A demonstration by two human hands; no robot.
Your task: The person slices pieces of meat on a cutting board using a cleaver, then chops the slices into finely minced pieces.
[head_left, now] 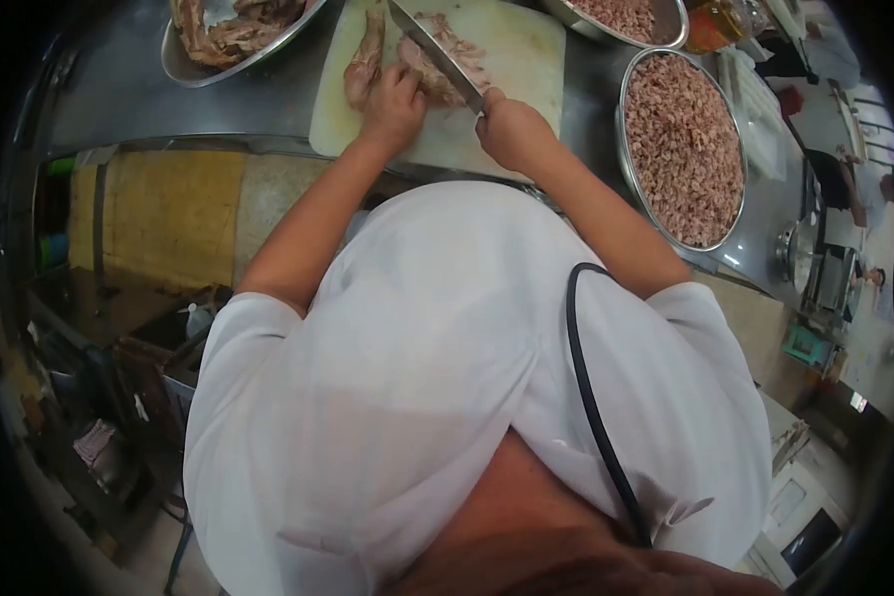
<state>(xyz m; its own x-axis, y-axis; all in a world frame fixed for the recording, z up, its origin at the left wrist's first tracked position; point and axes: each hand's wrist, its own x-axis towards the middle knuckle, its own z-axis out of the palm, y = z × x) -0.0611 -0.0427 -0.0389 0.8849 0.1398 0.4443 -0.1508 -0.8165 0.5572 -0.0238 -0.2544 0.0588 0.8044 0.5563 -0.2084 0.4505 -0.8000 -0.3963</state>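
Note:
My right hand (512, 129) is closed around the handle of a large kitchen knife (437, 52), its blade slanting up and left across pieces of meat (457, 45). My left hand (395, 109) has its fingers curled down on the near left edge of that meat, beside the blade. Left of this hand lies a long meat piece, like a leg with bone (366, 62). All of it rests on a white cutting board (531, 70). What the left fingertips press on is partly hidden.
A metal bowl of large meat pieces (236, 40) stands left of the board. To the right are an oval tray of chopped meat (685, 149) and another bowl of chopped meat (621, 18), near a bottle of yellowish liquid (710, 28). People stand far right.

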